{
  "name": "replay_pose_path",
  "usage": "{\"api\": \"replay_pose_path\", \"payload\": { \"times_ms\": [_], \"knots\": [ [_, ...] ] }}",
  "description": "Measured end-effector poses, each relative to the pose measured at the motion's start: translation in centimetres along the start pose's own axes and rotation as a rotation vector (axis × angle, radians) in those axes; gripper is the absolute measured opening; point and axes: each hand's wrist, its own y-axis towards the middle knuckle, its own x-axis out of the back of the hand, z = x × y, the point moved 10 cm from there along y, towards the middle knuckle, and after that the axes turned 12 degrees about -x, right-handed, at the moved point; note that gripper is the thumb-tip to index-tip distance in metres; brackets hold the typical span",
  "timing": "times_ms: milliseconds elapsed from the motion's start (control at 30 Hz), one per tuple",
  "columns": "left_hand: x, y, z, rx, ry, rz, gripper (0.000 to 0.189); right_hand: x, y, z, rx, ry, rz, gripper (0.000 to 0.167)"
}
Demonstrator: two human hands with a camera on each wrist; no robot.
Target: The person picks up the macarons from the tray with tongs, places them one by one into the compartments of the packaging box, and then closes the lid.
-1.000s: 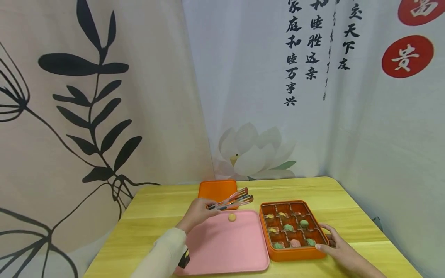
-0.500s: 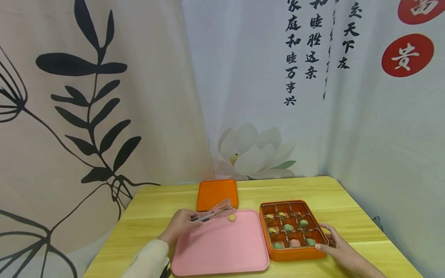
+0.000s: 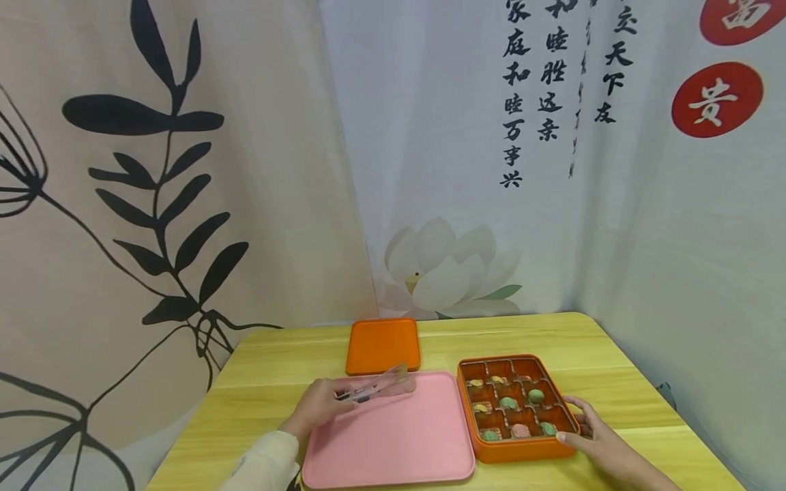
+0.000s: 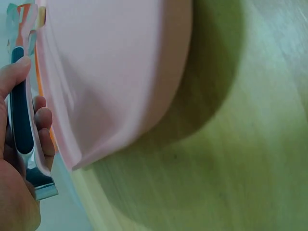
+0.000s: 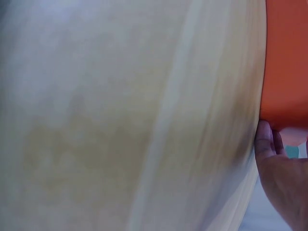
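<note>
My left hand (image 3: 318, 409) grips a pair of tongs (image 4: 21, 110) by the dark handle inlays, its thumb along one arm. The tongs' clear tips reach over the back of the pink tray (image 3: 393, 447), overlapping a small round tan piece, likely a cookie (image 4: 42, 16), in the head view. At the right, my right hand (image 3: 592, 436) holds the near right corner of an orange box (image 3: 522, 450), thumb on the front wall and fingers along the side. Green, pink and yellow pieces, among them a green ball (image 3: 536, 395), sit in the box's divided compartments.
A flat orange lid-like square (image 3: 383, 344) lies behind the pink tray. The box stands right against the tray's right side. All rest on a yellow wood-grain table (image 3: 258, 382), with a printed curtain (image 3: 295, 204) behind it.
My left hand has drawn back left and lowered, bringing the tongs' tips from above the orange lid down to the tan piece. My right hand stays on the box.
</note>
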Motion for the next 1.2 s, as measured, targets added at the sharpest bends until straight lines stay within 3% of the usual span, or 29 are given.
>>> {"api": "replay_pose_path", "payload": {
  "times_ms": [233, 700, 1200],
  "knots": [
    [-0.8, 0.0, 0.3, -0.015, 0.047, 0.007, 0.020, -0.1, 0.0, 0.0, 0.000, 0.002, -0.003, 0.075],
    [-1.4, 0.2, -0.1, -0.016, 0.051, 0.045, 0.008, 0.3, -0.2, 0.0, -0.030, -0.048, -0.049, 0.074],
    [-1.1, 0.4, -0.7, -0.024, 0.045, 0.037, 0.007, 0.2, -0.1, 0.0, -0.013, -0.043, -0.025, 0.075]
  ]
}}
